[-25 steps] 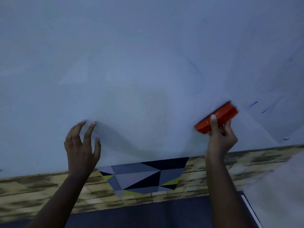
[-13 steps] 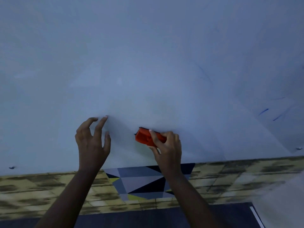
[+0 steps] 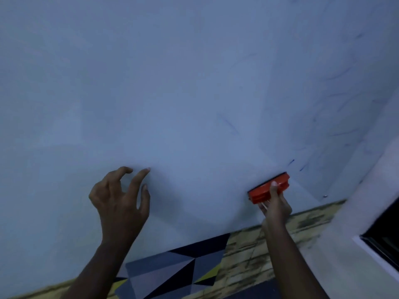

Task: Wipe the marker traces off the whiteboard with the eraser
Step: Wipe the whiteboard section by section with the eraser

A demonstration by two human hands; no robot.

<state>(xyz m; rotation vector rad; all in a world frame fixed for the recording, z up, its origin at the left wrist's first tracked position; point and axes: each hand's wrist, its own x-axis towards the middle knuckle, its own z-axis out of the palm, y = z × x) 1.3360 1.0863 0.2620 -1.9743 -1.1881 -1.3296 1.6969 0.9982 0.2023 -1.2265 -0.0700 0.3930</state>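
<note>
A large pale whiteboard [image 3: 172,83] fills most of the view. Faint blue marker traces [image 3: 336,117] smear its right side, with two short darker strokes [image 3: 295,165] low down. My right hand [image 3: 275,205] grips an orange eraser [image 3: 267,189] pressed flat against the board, just left of and below those short strokes. My left hand [image 3: 121,201] hovers at the board's lower middle with fingers spread and curled, fingertips at or near the surface, holding nothing.
Below the board runs a yellow-brown brick-pattern wall strip [image 3: 254,255] with a grey, black and yellow geometric panel [image 3: 177,268]. A white wall corner [image 3: 367,212] and a dark framed opening [image 3: 386,234] stand at the right.
My right hand swept the eraser left to the lower middle of the board, then back right to beside the short strokes. The left hand stayed at the board with fingers more curled.
</note>
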